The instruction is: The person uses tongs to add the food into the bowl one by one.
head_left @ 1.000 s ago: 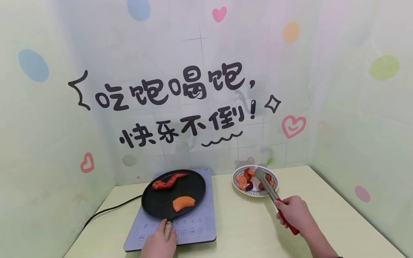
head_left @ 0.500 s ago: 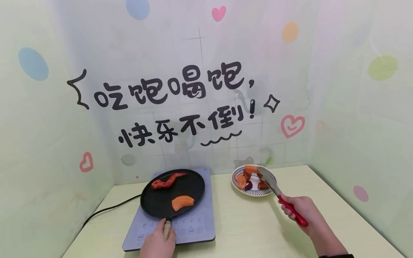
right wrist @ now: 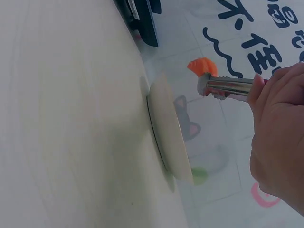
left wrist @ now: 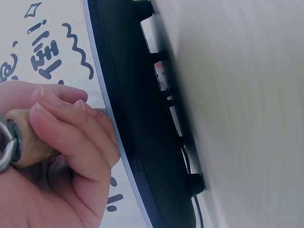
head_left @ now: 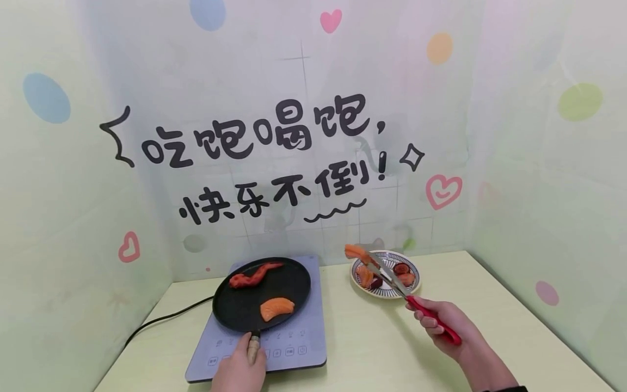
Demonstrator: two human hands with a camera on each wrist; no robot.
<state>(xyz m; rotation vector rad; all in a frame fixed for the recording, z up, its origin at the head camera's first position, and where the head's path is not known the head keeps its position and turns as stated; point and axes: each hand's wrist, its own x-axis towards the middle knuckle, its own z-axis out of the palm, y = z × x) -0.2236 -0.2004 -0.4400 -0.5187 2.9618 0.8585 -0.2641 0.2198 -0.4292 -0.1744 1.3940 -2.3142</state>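
My left hand (head_left: 240,366) grips the wooden handle (left wrist: 32,135) of a black frying pan (head_left: 245,305). In the pan lie a red, elongated piece of food (head_left: 252,277) and an orange salmon-like slice (head_left: 277,308). My right hand (head_left: 448,324) holds red-handled metal tongs (head_left: 392,276), their jaws closed on another orange slice (head_left: 356,251). That slice hangs in the air by the left rim of the patterned plate (head_left: 386,294), also visible from the side in the right wrist view. Several orange and dark red pieces (head_left: 364,276) lie on the plate.
The pan sits on a flat induction cooker (head_left: 313,326), whose black cord (head_left: 168,316) runs left across the pale table (head_left: 362,348). A printed wall sheet (head_left: 303,234) with black lettering stands behind, and side sheets close in both flanks.
My right hand has lifted an orange slice off the plate with the tongs and swung it left to the plate's rim. My left hand stays on the pan handle.
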